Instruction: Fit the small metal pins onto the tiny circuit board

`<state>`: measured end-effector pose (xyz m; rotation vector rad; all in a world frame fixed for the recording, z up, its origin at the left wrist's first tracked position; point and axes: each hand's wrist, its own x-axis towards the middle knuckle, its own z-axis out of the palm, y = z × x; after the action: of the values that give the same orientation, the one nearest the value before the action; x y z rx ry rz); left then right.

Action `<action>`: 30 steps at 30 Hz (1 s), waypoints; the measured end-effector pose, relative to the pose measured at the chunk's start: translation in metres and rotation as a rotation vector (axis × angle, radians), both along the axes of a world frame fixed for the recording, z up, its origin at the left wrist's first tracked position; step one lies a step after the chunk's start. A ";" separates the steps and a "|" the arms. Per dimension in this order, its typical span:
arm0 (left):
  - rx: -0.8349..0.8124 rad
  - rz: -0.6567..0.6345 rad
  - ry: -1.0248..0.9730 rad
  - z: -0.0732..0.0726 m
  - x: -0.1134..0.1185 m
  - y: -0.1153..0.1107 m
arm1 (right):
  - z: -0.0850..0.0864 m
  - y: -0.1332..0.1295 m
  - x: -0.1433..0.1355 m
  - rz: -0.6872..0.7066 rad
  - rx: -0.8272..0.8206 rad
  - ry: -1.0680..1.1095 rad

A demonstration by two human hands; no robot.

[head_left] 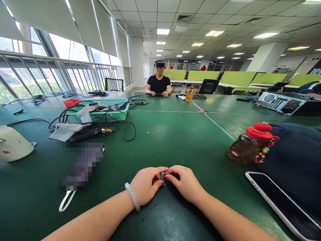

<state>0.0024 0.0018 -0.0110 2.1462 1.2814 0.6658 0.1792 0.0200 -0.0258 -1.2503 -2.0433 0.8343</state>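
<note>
**A:** What are the hands doing?

**B:** The left hand (146, 185) and right hand (184, 183) meet low at the centre, resting on the green tabletop (160, 140). Both are closed narrow, fingertips pinching one small dark part (163, 176) between them. A pale bangle (132, 196) circles the left wrist.

**A:** How would that part handle?

**B:** Mostly hidden, so I cannot tell its shape. It looks tiny, light and rigid, easy to drop; a fingertip pinch from either side seems the only hold.

**A:** And around it?

**B:** At three o'clock, one phone (283, 204) lies face up beside a dark cloth bag (298, 160). At two o'clock, one amber bottle (247, 145) with a red cap lies on its side. At ten o'clock, one green basket (100, 112) holds tangled black cables, with one red tray (72, 102) behind it. At nine o'clock, one white jug-like vessel (13, 144). At twelve o'clock, one other person (158, 83) sits across, hands on the tabletop, one yellow bottle (189, 94) nearby.
</note>
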 end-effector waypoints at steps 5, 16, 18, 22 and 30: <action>-0.027 -0.026 -0.050 -0.003 -0.001 0.001 | 0.002 -0.002 0.000 0.042 0.081 -0.074; -0.038 -0.132 -0.095 0.003 -0.003 -0.003 | 0.005 -0.008 0.002 0.128 0.135 -0.144; -0.012 -0.149 -0.058 0.004 -0.003 -0.005 | 0.006 -0.009 0.002 0.156 0.120 -0.135; 0.020 -0.187 -0.005 0.005 -0.002 -0.007 | 0.008 -0.008 0.004 0.221 0.097 -0.112; -0.014 -0.025 0.021 0.005 -0.001 -0.001 | 0.010 -0.003 0.007 0.193 0.096 -0.204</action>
<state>0.0009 0.0008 -0.0057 2.1594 1.2642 0.6237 0.1865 0.0173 -0.0155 -1.1374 -2.3678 0.7085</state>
